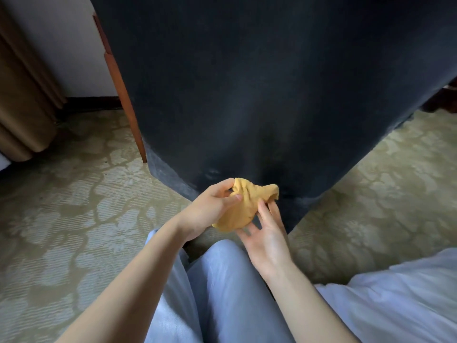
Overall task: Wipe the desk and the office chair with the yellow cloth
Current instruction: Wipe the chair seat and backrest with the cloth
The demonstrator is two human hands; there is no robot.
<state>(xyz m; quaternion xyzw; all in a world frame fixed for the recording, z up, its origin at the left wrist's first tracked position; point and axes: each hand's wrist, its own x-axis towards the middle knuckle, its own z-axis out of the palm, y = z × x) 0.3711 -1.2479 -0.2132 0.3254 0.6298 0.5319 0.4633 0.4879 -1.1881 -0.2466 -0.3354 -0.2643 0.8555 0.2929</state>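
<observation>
A bunched yellow cloth [243,206] hangs between my two hands, just in front of a large dark blue upholstered chair [259,95] that fills the upper middle of the view. My left hand [210,209] grips the cloth's left side, thumb and fingers pinching a fold near its top. My right hand [265,233] is below and to the right, palm up, with straight spread fingers touching the cloth's lower right edge. The chair's fabric shows pale dusty marks low down near the cloth. No desk surface is visible.
A brown wooden leg [123,95] slants down beside the chair's left edge. Patterned beige carpet [74,206] covers the floor. Brown curtains [22,107] hang at far left. My knees in light blue trousers [222,293] are below. White bedding [400,300] lies at lower right.
</observation>
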